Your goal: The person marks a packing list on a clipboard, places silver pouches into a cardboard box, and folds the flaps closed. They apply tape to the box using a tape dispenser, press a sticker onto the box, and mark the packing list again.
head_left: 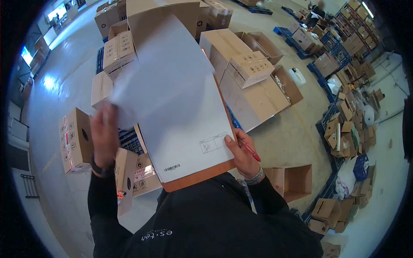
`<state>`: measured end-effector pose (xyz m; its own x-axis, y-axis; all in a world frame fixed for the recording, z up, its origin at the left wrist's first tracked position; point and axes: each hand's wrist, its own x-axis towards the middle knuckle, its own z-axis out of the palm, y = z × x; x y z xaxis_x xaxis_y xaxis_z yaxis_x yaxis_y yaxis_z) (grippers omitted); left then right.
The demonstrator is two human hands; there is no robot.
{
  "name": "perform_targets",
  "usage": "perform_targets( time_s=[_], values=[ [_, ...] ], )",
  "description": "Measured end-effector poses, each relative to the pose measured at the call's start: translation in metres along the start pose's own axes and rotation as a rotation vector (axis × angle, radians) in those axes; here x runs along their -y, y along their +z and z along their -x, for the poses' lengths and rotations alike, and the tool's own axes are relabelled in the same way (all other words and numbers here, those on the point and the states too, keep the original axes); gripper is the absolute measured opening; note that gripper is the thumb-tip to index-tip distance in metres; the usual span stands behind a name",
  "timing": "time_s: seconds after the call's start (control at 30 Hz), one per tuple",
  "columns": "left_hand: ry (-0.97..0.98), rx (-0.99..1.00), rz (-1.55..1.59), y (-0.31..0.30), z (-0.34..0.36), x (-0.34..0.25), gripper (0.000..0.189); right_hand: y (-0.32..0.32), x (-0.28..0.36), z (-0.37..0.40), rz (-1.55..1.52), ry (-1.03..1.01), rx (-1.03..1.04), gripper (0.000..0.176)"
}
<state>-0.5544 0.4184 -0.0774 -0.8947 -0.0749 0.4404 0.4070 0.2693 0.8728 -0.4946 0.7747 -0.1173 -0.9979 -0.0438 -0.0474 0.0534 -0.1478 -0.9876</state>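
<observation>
A brown clipboard point(200, 175) with white paper on it is in front of my chest. Its lower page point(185, 142) carries a barcode and a small box with a handwritten scrawl. My right hand point(245, 155) grips the clipboard's lower right edge, thumb on the paper, with a red pen point(252, 152) held among the fingers. On the other side, my left hand point(106, 136) is at the edge of a raised sheet of paper point(167, 69). Motion smears that hand's fingers and the sheet's near edge, but the sheet appears pinched there.
Cardboard boxes point(258, 101) are stacked beyond the clipboard on blue pallets. More boxes point(76, 139) stand at the left, and an open box point(297, 182) is at the lower right. Pallets with cartons line the right wall. A person point(316, 15) is far off at upper right.
</observation>
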Motion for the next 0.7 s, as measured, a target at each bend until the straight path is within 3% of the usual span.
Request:
perform_targets(
  time_s=[0.03,0.13,0.27,0.3,0.37,0.4,0.5,0.53,0.6,0.63,0.7],
  values=[
    [0.07,-0.199,-0.034,-0.002,-0.018,0.003,0.04,0.002,0.002,-0.001,0.0,0.001,0.004,0.028],
    [-0.067,-0.319,0.408,-0.013,-0.078,-0.029,0.045,0.002,0.006,0.002,0.031,-0.006,0.028,0.029],
    [-0.129,-0.326,0.471,-0.031,-0.1,-0.022,0.045,0.007,0.007,0.001,0.031,-0.015,0.044,0.028],
    [-0.056,-0.359,0.204,-0.041,-0.092,-0.008,0.044,0.007,0.008,0.002,0.041,-0.031,0.039,0.028],
    [0.016,-0.338,0.33,-0.041,-0.069,0.017,0.042,0.009,0.001,0.003,0.039,-0.03,0.002,0.027],
    [0.051,-0.195,0.309,-0.038,-0.054,0.013,0.043,0.009,-0.004,0.003,0.018,-0.011,-0.01,0.026],
    [0.246,0.691,0.074,-0.009,-0.041,-0.044,0.048,0.003,-0.023,-0.001,0.062,-0.065,-0.037,0.027],
    [0.297,0.881,-0.084,0.004,-0.032,-0.057,0.049,0.004,-0.018,-0.001,0.066,-0.088,-0.063,0.027],
    [0.336,0.947,-0.465,0.026,-0.003,-0.052,0.042,0.008,-0.004,0.0,-0.12,0.014,-0.043,0.031],
    [0.371,0.88,-0.557,0.034,0.009,-0.045,0.038,0.007,-0.01,-0.004,-0.118,0.001,-0.051,0.031],
    [0.345,0.87,-0.568,0.036,0.021,-0.025,0.048,0.002,-0.022,-0.007,-0.018,-0.036,-0.082,0.035]
  ],
)
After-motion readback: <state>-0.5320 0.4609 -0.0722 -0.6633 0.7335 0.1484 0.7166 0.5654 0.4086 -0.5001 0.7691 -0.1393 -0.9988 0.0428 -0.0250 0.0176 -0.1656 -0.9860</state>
